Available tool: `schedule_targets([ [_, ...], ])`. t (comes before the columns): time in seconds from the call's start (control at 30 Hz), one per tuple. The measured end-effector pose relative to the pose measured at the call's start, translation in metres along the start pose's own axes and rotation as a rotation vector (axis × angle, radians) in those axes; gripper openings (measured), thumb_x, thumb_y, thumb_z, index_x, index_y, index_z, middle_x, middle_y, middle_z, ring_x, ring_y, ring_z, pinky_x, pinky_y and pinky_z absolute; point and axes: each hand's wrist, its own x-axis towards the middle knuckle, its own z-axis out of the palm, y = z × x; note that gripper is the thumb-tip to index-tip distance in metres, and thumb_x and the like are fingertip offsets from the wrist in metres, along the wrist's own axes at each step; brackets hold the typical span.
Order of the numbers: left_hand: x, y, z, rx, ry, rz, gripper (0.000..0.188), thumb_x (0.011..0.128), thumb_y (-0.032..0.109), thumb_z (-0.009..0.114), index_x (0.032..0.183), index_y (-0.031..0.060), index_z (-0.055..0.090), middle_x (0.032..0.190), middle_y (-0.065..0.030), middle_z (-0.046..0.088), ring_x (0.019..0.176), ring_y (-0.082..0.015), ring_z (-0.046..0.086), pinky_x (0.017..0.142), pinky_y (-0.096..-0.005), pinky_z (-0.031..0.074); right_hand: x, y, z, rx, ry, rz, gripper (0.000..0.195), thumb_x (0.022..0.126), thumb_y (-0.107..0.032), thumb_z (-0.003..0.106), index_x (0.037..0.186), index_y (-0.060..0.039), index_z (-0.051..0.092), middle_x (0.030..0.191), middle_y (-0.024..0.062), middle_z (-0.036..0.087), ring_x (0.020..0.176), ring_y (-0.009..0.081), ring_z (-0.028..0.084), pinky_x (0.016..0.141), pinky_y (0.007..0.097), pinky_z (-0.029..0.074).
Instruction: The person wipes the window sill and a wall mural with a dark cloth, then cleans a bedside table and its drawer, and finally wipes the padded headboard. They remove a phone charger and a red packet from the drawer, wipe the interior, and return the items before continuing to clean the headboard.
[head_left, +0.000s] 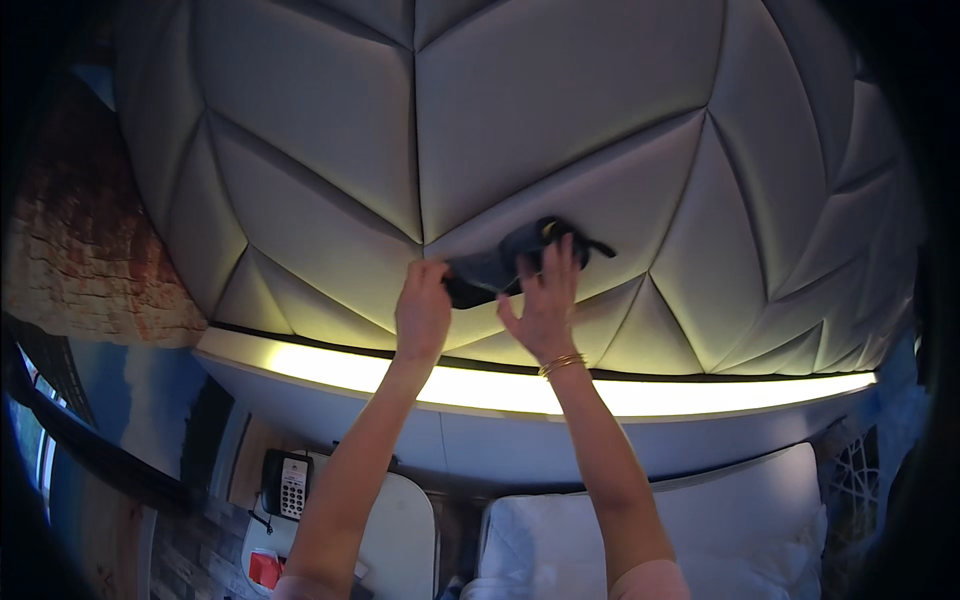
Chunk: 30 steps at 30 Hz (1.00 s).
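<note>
Both my arms reach up toward the grey padded wall panel (555, 142) with its dark chevron seams. Between my hands is a dark cloth item (476, 277), blurred, with a small yellow mark and a dark strap or loop at its right end. My left hand (424, 304) pinches the item's left end, fingers closed. My right hand (546, 307), with thin gold-coloured bracelets at the wrist, lies against the right part of the item with its fingers spread. Whether the item touches the panel, I cannot tell.
A lit strip (510, 388) runs along the panel's lower edge. Below stand a white table (409, 517) with a corded telephone (286, 484) and a red item (264, 570), and a bed with white bedding (720, 532). A mural (90, 247) covers the left wall.
</note>
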Motion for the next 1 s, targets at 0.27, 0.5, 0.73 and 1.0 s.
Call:
schedule_targets([
  [0.27,-0.02,0.024,0.003,0.238,0.02,0.107,0.04,0.066,-0.004,0.056,0.105,-0.0028,0.044,0.12,-0.0198,0.034,0.114,-0.0355,0.031,0.092,-0.0407,0.03,0.006,-0.017,0.049,-0.15,0.234,0.224,0.045,0.073,-0.033,0.055,0.103,-0.0003,0.048,0.13,0.0208,0.024,0.124,0.0394,0.018,0.094,0.0559,0.019],
  [0.5,0.014,0.062,0.049,0.303,0.039,0.398,0.056,0.077,0.007,0.045,0.126,-0.0061,0.023,0.135,-0.0208,0.018,0.126,-0.0333,0.015,0.101,-0.0462,0.014,0.065,0.016,-0.006,-0.281,0.256,0.261,0.053,0.071,-0.028,0.057,0.116,-0.0034,0.042,0.134,0.0177,0.021,0.127,0.0353,0.012,0.099,0.0511,0.014],
  [0.73,0.039,0.067,0.068,0.296,0.126,0.527,0.051,0.079,0.01,0.044,0.127,0.0,0.029,0.136,-0.0143,0.022,0.127,-0.0272,0.019,0.102,-0.0432,0.013,0.083,0.064,-0.033,-0.442,0.364,-0.234,0.062,0.077,-0.03,0.053,0.13,-0.011,0.028,0.136,0.0124,0.022,0.127,0.0305,0.018,0.102,0.045,0.014],
  [1.0,0.031,0.023,0.045,0.373,0.143,0.544,0.045,0.075,0.009,0.049,0.12,0.0104,0.043,0.134,-0.0117,0.028,0.124,-0.026,0.025,0.101,-0.0451,0.014,0.041,0.037,0.013,-0.272,0.293,-0.001,0.066,0.08,-0.041,0.046,0.131,-0.0053,0.025,0.136,0.0164,0.022,0.124,0.0341,0.023,0.096,0.0491,0.023],
])
